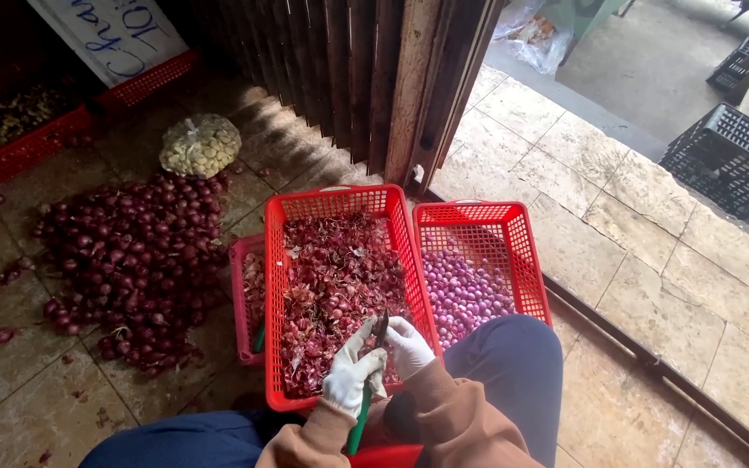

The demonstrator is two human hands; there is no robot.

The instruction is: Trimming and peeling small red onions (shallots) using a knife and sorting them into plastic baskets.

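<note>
Left hand: the left hand (350, 374), in a white glove, is clenched around a green-handled knife (362, 406), whose blade points up toward 12 o'clock.
Right hand: the right hand (407, 345), also gloved white, pinches a small shallot (381, 327) at its fingertips, just against the blade.
Where they work: both hands sit at the 6 o'clock edge of the peelings basket (336, 201), a red plastic one full of purple-red skins.
Peeled basket: at 3 o'clock of it, touching, a second red basket (479, 211) holds pale pink peeled shallots.
Unpeeled heap: at 9 o'clock, a pile of dark red shallots (127, 260) lies on the tiled floor (635, 260).
Garlic: a clear bag of garlic cloves (200, 146) rests at 12 o'clock of the heap.
Far corner: black crates (730, 156) stand at 2 o'clock, well apart.
</note>
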